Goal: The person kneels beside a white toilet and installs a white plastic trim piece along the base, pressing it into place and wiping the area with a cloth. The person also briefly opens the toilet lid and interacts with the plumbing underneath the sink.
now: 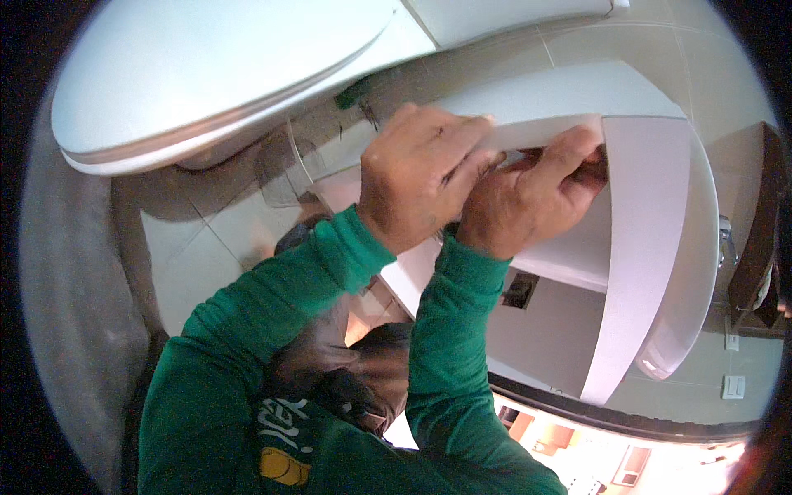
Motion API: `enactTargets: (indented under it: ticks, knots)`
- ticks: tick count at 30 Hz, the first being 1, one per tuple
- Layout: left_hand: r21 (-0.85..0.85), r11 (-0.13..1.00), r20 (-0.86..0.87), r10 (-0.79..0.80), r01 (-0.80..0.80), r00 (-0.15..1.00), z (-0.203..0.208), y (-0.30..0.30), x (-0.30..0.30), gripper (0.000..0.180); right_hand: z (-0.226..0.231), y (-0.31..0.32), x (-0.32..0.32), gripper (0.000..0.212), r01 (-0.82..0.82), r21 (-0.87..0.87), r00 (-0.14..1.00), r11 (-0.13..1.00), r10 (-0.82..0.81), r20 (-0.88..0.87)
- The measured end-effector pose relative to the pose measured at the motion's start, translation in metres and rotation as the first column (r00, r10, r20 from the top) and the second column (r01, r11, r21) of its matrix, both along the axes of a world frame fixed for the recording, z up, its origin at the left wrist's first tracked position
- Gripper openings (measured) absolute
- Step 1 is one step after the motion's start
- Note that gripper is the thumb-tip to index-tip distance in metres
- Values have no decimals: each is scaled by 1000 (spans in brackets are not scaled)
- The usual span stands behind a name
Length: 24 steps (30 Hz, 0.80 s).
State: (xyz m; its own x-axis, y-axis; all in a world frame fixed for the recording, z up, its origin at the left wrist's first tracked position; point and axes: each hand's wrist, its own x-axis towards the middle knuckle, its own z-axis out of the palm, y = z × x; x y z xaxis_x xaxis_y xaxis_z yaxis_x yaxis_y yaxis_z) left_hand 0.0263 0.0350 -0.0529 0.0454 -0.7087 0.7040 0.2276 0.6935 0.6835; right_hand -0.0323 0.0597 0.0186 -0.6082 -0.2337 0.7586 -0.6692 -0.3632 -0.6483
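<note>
Both my hands are raised side by side at the top edge of a white cabinet (pixel 648 214) with an open front. My left hand (pixel 417 177) is closed, its fingers bent and pressed together near the cabinet's upper rail (pixel 540 128). Whatever it may hold is hidden. Close beside it, my right hand (pixel 528 198) is also closed, the thumb lying across the rail and the other fingers curled into the opening. A small dark, reddish patch shows between the hands, too unclear to name. Green sleeves cover both forearms.
A white toilet (pixel 223 74) stands at the upper left over a tiled floor (pixel 198 247). On the right are a white basin (pixel 697 289), a metal tap (pixel 726 241) and a wall switch (pixel 733 387). The cabinet's inner panel has a dark square cutout (pixel 520 290).
</note>
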Motion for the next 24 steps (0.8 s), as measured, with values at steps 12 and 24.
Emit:
enactTargets:
  ticks: [12, 24]
  knots:
    - [48, 998, 158, -51, 44, 986, -49, -5, 14, 45, -36, 21, 7, 38, 28, 195, 997, 980, -42, 70]
    - [113, 986, 343, -153, 122, 927, -52, -1, 51, 37, -34, 22, 7, 32, 31, 173, 994, 984, -49, 98]
